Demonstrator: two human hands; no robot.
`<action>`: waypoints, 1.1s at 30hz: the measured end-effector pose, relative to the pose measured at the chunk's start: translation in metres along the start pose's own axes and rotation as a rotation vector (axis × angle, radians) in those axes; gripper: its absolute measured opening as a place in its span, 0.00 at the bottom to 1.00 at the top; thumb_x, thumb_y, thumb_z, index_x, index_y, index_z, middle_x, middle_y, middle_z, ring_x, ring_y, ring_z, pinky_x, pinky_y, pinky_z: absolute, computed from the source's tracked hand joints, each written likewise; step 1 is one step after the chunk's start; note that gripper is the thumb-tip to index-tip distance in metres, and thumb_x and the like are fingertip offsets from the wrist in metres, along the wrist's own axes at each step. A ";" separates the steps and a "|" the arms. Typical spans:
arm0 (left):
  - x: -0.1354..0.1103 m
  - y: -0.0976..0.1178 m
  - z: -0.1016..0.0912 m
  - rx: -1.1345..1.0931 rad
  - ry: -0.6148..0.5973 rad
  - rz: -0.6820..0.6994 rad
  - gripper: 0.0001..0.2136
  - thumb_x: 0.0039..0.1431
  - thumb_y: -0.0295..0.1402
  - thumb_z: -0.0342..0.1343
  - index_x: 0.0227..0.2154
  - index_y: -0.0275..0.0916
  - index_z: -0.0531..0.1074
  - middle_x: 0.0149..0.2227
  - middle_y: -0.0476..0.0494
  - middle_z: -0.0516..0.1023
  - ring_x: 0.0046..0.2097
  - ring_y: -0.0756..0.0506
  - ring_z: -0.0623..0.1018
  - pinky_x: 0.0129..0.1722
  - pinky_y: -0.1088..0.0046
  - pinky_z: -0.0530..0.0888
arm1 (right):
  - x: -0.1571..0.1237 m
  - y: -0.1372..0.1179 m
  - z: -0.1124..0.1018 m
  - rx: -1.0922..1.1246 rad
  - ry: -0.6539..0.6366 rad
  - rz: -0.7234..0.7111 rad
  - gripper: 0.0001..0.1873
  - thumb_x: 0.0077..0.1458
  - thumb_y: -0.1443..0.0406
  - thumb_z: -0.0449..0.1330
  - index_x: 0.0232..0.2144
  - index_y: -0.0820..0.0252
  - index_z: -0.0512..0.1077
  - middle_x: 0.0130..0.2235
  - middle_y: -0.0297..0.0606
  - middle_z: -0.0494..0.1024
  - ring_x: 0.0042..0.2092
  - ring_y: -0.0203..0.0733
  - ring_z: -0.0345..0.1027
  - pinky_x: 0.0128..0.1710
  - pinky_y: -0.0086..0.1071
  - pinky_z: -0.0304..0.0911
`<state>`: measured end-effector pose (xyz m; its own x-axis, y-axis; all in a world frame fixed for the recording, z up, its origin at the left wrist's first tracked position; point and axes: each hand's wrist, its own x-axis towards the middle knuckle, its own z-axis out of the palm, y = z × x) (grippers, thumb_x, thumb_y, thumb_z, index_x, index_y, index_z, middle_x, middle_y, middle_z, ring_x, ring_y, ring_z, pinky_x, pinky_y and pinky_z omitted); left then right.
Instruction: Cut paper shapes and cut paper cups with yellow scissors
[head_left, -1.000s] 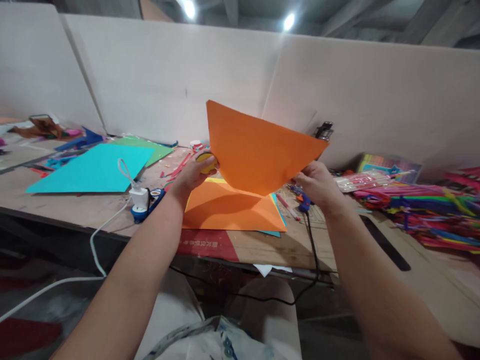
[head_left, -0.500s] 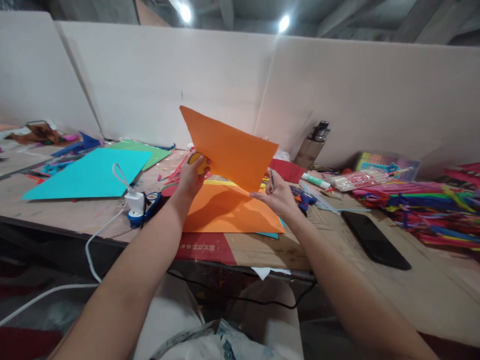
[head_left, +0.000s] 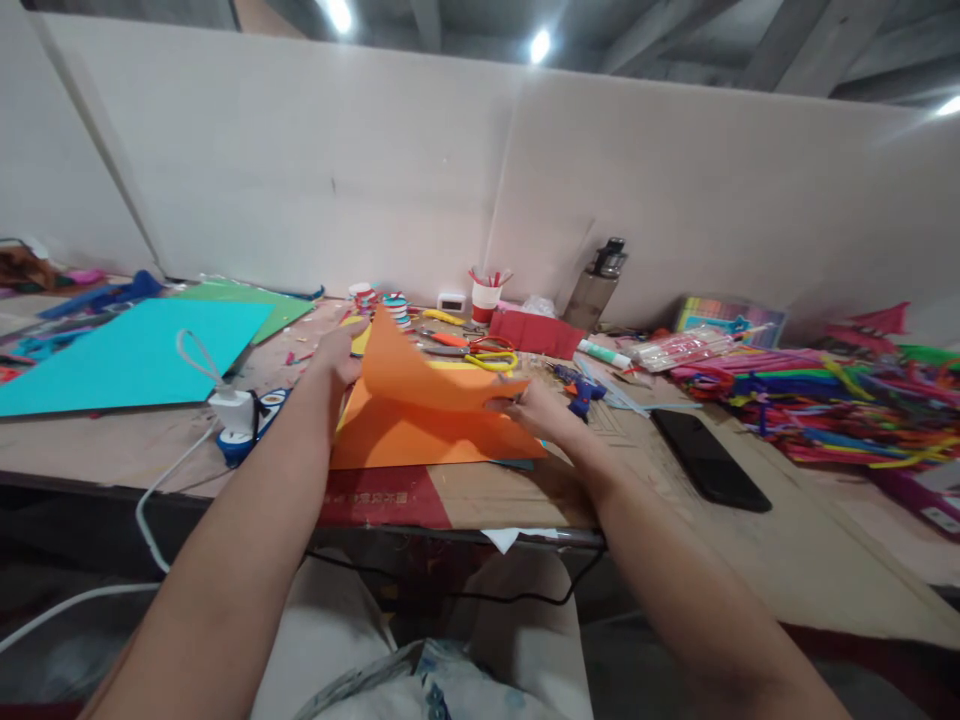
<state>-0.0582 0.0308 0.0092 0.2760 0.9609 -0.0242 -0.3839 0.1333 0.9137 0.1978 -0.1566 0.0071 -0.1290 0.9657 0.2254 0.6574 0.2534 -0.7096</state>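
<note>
An orange paper sheet (head_left: 420,385) curls low over a second orange sheet (head_left: 420,440) that lies flat on the table. My left hand (head_left: 341,355) grips the curled sheet's left edge, fingers closed on it. My right hand (head_left: 536,415) pinches its right edge, close above the flat sheet. A yellow sheet edge shows under the orange stack.
A cyan sheet (head_left: 127,350), a white charger (head_left: 232,408) with cable and a green sheet lie left. Scissors (head_left: 480,355), a red cup (head_left: 484,295), a bottle (head_left: 592,290) and a blue glue gun (head_left: 577,385) stand behind. A black phone (head_left: 709,460) and coloured strips (head_left: 810,400) lie right.
Both hands have lowered the orange sheet from upright in the air down to just above the flat stack. The view has shifted right, uncovering the scissors, cup and bottle.
</note>
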 end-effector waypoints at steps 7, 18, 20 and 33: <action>-0.010 -0.004 0.014 0.015 -0.026 -0.115 0.08 0.45 0.20 0.55 0.31 0.34 0.71 0.32 0.38 0.78 0.34 0.44 0.79 0.29 0.72 0.76 | -0.009 -0.001 -0.003 -0.210 -0.228 -0.007 0.15 0.45 0.73 0.57 0.33 0.56 0.79 0.39 0.35 0.80 0.43 0.41 0.72 0.46 0.31 0.64; -0.010 -0.016 0.014 0.183 -0.048 -0.070 0.12 0.43 0.22 0.64 0.33 0.35 0.71 0.32 0.42 0.76 0.31 0.47 0.77 0.25 0.72 0.76 | -0.005 0.005 -0.008 -0.223 -0.296 -0.114 0.18 0.43 0.78 0.52 0.31 0.60 0.78 0.40 0.39 0.79 0.45 0.40 0.72 0.49 0.33 0.63; -0.010 -0.017 0.014 0.209 -0.001 -0.063 0.11 0.45 0.23 0.63 0.33 0.36 0.70 0.32 0.42 0.75 0.31 0.47 0.77 0.24 0.73 0.75 | -0.004 0.007 -0.007 -0.224 -0.304 -0.144 0.19 0.43 0.79 0.51 0.31 0.60 0.78 0.39 0.39 0.79 0.45 0.40 0.72 0.49 0.33 0.63; -0.005 -0.017 0.012 0.153 0.122 0.007 0.15 0.41 0.15 0.57 0.32 0.38 0.67 0.34 0.44 0.74 0.32 0.47 0.75 0.28 0.69 0.76 | -0.006 -0.001 -0.006 -0.265 -0.278 -0.087 0.14 0.46 0.76 0.54 0.30 0.59 0.77 0.39 0.39 0.78 0.43 0.41 0.71 0.47 0.32 0.62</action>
<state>-0.0425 0.0209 -0.0019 0.1614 0.9852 -0.0582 -0.2443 0.0971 0.9648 0.2020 -0.1628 0.0109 -0.3651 0.9289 0.0619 0.7994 0.3469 -0.4905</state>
